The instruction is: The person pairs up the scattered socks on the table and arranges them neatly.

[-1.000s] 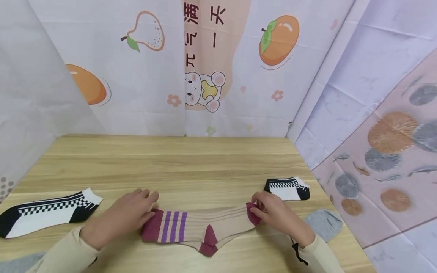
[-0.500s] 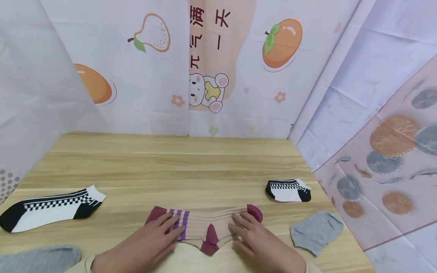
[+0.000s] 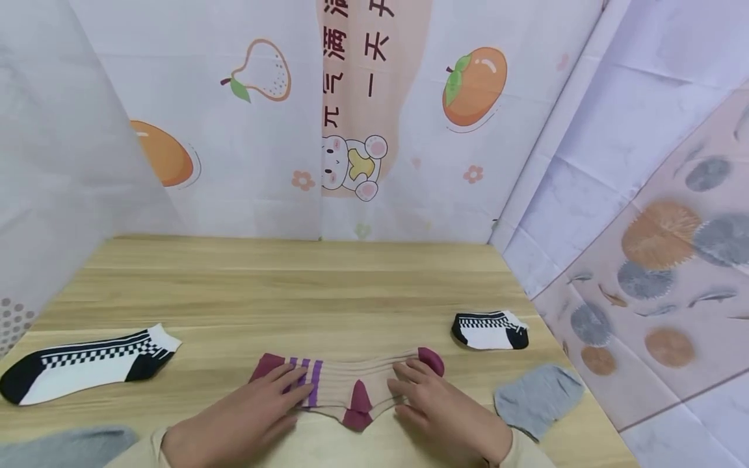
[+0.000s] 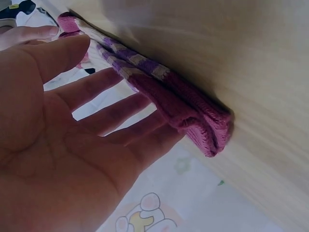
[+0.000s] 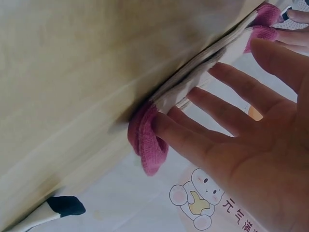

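Note:
Two beige socks (image 3: 345,377) with maroon toes, heels and cuffs and purple stripes lie stacked flat on the wooden table. My left hand (image 3: 236,416) rests its spread fingers on the striped cuff end. On the toe end rest the fingers of my right hand (image 3: 450,413). In the left wrist view the fingertips of my left hand (image 4: 82,125) touch the maroon cuff (image 4: 193,111), palm showing. The right wrist view has my right hand (image 5: 241,125) with extended fingers against the sock beside the maroon toe (image 5: 150,140).
On the left of the table (image 3: 281,279) lie a black-and-white checkered sock (image 3: 88,367) and a grey sock (image 3: 76,448). A smaller checkered sock (image 3: 490,330) and another grey sock (image 3: 538,400) lie on the right. A printed curtain (image 3: 246,162) hangs behind.
Both hands have let go of the sock ends, moved inward and come to rest on top of the fabric. Over the last half second the hands have barely moved; the head view has shifted slightly.

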### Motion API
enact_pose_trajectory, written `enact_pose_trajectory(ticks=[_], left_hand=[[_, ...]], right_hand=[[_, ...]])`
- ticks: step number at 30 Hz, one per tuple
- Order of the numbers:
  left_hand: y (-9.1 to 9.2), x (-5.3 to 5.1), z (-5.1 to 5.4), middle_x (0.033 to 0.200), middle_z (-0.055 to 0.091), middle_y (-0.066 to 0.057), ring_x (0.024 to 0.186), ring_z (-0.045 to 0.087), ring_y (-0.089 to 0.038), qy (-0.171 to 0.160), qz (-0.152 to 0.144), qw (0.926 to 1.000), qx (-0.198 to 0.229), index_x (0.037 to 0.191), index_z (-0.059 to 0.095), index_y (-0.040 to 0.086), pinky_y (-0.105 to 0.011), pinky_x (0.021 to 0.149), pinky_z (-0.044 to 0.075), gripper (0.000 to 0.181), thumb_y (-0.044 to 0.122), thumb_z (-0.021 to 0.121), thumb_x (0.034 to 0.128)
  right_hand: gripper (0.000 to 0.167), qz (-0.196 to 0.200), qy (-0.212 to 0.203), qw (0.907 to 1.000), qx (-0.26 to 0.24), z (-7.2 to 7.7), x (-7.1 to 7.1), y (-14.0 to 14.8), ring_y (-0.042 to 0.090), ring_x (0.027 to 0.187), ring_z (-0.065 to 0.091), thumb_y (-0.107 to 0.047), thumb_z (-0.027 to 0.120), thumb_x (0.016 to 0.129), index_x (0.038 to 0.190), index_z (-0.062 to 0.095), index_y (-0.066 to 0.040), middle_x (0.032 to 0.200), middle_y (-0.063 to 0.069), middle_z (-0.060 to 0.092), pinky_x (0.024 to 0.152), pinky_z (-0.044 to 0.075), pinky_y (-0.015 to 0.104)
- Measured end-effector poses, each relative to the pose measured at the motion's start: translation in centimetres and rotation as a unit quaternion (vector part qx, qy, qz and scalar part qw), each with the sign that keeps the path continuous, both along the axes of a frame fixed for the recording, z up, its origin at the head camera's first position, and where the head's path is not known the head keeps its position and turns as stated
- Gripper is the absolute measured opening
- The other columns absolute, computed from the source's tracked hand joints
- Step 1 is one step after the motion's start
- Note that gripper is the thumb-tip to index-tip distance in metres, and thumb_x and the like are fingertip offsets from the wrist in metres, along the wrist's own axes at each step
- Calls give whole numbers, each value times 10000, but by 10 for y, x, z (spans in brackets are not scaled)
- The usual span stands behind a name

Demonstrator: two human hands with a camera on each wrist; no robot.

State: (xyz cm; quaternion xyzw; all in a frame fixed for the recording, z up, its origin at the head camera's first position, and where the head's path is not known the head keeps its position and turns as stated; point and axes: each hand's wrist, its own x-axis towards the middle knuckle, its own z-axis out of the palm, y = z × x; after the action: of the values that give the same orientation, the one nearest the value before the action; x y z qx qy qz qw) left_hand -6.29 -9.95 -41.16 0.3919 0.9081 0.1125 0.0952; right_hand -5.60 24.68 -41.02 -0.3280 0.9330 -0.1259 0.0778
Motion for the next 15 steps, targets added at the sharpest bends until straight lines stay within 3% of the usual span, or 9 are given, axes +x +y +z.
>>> enact_pose_trajectory(ticks=[10,15], left_hand=[[0,-19,-6,1473,478,-201,1363,425,-424,614,-78,9972,427,1404,554,55,-548,1050,408,466,252,613,986],[1,-24,-5,1466,478,-219,1359,426,-431,716,-72,9965,426,1407,546,40,-540,1059,402,481,245,623,979]], right_hand=[[347,21,194,9998,-29,-3,-19,1,405,1360,427,-202,659,963,1286,651,-75,1453,201,499,1094,372,536],[350,-70,140,9999,-56,-3,-26,0,412,1362,420,-191,659,963,1292,649,-73,1461,200,490,1098,366,534]])
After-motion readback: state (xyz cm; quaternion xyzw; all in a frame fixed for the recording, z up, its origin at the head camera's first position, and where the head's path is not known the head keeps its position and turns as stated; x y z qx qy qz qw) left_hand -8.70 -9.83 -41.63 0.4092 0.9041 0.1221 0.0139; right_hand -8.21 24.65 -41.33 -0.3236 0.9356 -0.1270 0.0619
